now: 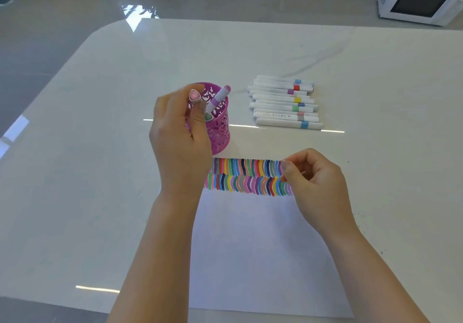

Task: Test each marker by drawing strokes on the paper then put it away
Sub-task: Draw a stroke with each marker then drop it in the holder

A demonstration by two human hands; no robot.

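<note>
Left hand (179,142) grips pink-capped marker (194,95) (print unreadable) at holder (221,134).

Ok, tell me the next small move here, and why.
Probably let the left hand release the pink-ended marker into the pink holder: its end sits at the holder's rim, beside a purple-banded marker already standing inside. The right hand holds nothing over the paper, so it could then reach for the row of markers.

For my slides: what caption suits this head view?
Left hand holds a pink-capped marker at the pink pen holder; right hand at the stroke-filled paper; more markers lie beyond.
</note>
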